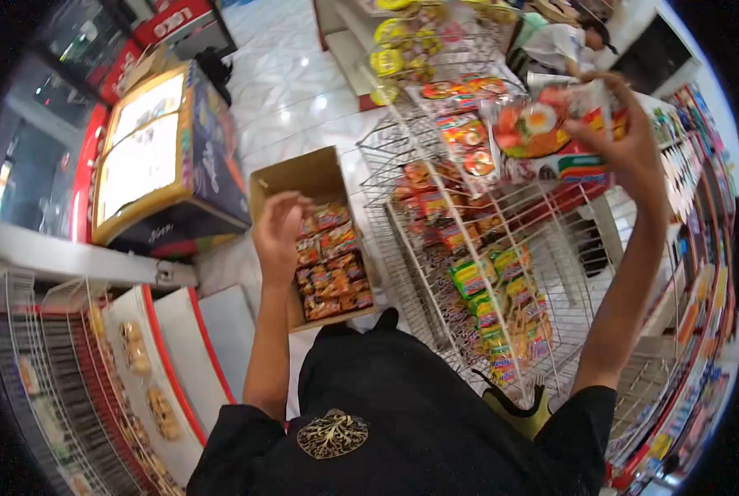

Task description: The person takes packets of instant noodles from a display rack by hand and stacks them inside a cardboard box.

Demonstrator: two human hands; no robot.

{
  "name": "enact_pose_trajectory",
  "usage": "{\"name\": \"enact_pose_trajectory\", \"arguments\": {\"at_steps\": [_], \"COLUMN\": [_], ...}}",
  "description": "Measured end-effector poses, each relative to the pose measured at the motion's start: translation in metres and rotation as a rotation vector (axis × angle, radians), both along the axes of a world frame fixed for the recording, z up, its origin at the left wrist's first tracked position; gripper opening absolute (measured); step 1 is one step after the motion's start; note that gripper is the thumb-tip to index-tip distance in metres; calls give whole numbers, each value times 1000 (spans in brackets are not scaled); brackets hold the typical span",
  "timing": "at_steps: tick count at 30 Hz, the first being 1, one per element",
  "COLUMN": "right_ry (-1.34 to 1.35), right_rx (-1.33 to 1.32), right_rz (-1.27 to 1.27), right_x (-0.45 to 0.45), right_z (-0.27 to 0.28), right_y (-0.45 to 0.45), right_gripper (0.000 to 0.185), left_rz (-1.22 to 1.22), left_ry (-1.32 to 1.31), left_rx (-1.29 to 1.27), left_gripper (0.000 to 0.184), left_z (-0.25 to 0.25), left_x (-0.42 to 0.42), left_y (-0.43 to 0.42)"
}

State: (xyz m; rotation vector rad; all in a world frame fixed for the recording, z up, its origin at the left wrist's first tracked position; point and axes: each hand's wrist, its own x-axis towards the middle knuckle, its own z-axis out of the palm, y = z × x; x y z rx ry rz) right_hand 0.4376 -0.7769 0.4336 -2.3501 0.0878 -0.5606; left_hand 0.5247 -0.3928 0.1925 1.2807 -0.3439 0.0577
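Note:
My right hand (630, 140) is closed on an instant noodle packet (539, 128) with an egg pictured on its front, held over the upper part of a white wire rack (423, 165). Similar red packets (464, 136) lie in the rack just left of it. My left hand (278, 227) hangs with nothing in it above the near-left side of an opened cardboard box (303, 172), its fingers loosely bent and apart. Rows of orange-brown noodle packets (332, 277) fill the box, which sits on the floor in front of my feet.
Lower in the rack are green and yellow packets (485, 285). A lit freezer chest (212, 157) stands to the left on the tiled floor (283, 78). Bread shelves (167, 347) are at near left, stocked shelves (700, 331) at right. Another person (555, 45) is beyond the rack.

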Motion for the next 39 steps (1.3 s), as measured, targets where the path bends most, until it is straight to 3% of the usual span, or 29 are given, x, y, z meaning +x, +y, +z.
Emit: {"name": "enact_pose_trajectory", "arguments": {"at_steps": [4, 6, 7, 10, 12, 14, 16, 19, 21, 25, 27, 29, 32, 35, 37, 39], "right_ry": [-121, 27, 59, 161, 153, 601, 310, 547, 833, 654, 749, 926, 959, 946, 902, 778], "right_rx": [-52, -236, -243, -174, -28, 240, 148, 176, 168, 314, 346, 411, 452, 492, 689, 812], "right_rz": [230, 398, 437, 549, 550, 689, 759, 695, 332, 141, 125, 67, -96, -337, -396, -333], "right_x": [53, 85, 101, 146, 173, 194, 222, 224, 225, 246, 265, 268, 240, 207, 174, 121], "right_z": [10, -3, -20, -93, -158, -203, -321, -387, -429, -554, -584, -605, -609, -573, -532, -539], "right_y": [71, 120, 143, 208, 244, 264, 270, 284, 297, 317, 330, 341, 340, 331, 324, 307], "right_gripper": [56, 54, 54, 67, 61, 49, 51, 60, 71, 80, 80, 80, 71, 58, 51, 46], "left_rz": [-170, -420, -406, 32, 103, 217, 330, 591, 561, 742, 777, 691, 504, 149, -34, -79], "left_ry": [-69, 3, 8, 208, 321, 504, 583, 706, 809, 885, 915, 878, 840, 716, 808, 341], "left_rx": [2, -309, -307, -215, -238, -222, -145, -79, -21, -11, -20, 153, 272, 384, 353, 629], "left_gripper": [44, 56, 56, 58, 56, 53, 55, 57, 54, 54, 54, 57, 64, 68, 63, 62], "left_z": [67, 77, 73, 50, 2, -36, -73, -108, -119, -132, -133, -128, -125, -109, -99, -147], "left_x": [4, 4, 3, 6, 8, 2, -22, -71, -107, -150, -145, -133, -93, -21, 32, 81], "left_y": [7, 6, 7, 20, 60, 106, 155, 213, 251, 274, 275, 270, 255, 216, 177, 144]}}
